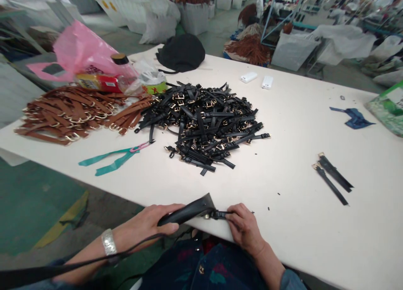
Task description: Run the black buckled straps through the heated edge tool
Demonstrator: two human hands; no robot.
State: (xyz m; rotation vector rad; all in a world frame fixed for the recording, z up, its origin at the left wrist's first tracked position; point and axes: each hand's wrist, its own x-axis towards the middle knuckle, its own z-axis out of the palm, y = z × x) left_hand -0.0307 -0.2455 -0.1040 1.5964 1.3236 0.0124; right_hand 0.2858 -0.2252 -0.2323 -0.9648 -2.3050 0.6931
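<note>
Near the front edge of the table, my left hand [157, 220] is closed around a wide, curled black leather piece [192, 209]. A long thin black strap [135, 246] trails from beside that hand to the lower left. My right hand [244, 225] pinches a short black buckle strap [220, 215] at the right end of the leather piece. A small gold-coloured metal part shows where the two meet. Farther in, a heap of black buckle straps [204, 122] with gold buckles lies in front of my hands.
Brown buckle straps [72, 113] are piled at the left, near green-and-pink scissors [122, 155]. Two black straps [333, 176] and dark blue cloth [354, 118] lie right. Behind are a black cap [181, 53], a pink bag [85, 50] and two white devices [267, 82].
</note>
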